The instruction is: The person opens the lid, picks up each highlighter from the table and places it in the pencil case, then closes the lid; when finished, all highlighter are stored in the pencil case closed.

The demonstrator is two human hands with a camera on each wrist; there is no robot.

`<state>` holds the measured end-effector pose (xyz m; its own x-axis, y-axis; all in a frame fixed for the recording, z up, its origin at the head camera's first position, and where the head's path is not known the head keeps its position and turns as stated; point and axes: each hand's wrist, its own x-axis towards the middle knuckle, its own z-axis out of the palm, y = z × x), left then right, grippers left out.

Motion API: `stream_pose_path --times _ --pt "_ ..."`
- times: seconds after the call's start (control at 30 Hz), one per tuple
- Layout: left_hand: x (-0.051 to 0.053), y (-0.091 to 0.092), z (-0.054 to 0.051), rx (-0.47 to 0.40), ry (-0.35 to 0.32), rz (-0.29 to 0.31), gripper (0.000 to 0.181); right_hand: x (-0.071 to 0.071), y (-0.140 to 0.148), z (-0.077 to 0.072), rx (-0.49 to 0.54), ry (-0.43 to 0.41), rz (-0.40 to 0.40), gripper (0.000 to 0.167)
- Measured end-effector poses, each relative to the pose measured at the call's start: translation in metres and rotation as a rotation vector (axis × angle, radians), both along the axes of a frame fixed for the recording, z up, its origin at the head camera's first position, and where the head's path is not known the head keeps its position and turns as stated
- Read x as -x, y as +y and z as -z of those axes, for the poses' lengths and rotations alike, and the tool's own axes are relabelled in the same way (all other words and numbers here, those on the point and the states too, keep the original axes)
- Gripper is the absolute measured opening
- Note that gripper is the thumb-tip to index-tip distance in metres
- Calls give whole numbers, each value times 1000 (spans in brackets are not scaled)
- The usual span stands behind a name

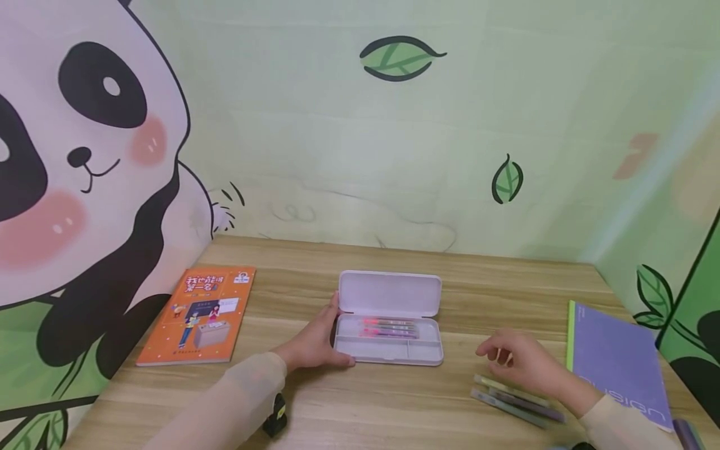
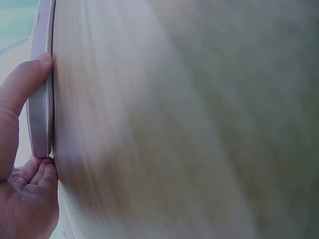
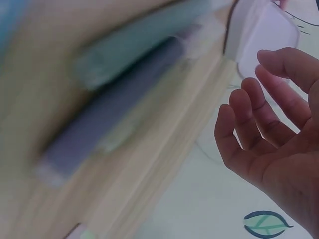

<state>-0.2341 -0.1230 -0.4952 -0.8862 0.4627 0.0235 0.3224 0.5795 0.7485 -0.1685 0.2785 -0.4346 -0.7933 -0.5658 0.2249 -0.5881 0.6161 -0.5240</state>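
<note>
An open white pencil case lies on the table, its lid tipped back. Several slim pens with pinkish ends lie in its rear compartment. My left hand holds the case by its left end, thumb at the front corner and fingers along the side; the left wrist view shows the thumb against the case wall. To the right of the case, my right hand hovers with loosely bent fingers and nothing in them. Beneath it lie several marker pens, greenish, yellowish and purple, blurred in the right wrist view.
An orange book lies at the left of the table, and a purple notebook at the right. A small black object sits by my left forearm. Part of a dark purple item shows at the bottom right. A panda-printed wall stands behind.
</note>
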Motion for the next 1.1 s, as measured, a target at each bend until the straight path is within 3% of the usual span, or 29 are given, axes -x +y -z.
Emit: stream_pose_path --times 0.2,0.37,0.73,1.1 --pt "2 -1 -1 -2 16 -3 139 -6 11 10 -41 26 -18 22" --pt "4 -1 1 2 37 2 139 -8 17 17 -82 -5 1 21" --pt "2 1 0 10 7 -3 138 -8 24 34 -57 -1 9 23" --pt "1 0 0 8 15 2 139 -8 16 28 -72 -28 42 21"
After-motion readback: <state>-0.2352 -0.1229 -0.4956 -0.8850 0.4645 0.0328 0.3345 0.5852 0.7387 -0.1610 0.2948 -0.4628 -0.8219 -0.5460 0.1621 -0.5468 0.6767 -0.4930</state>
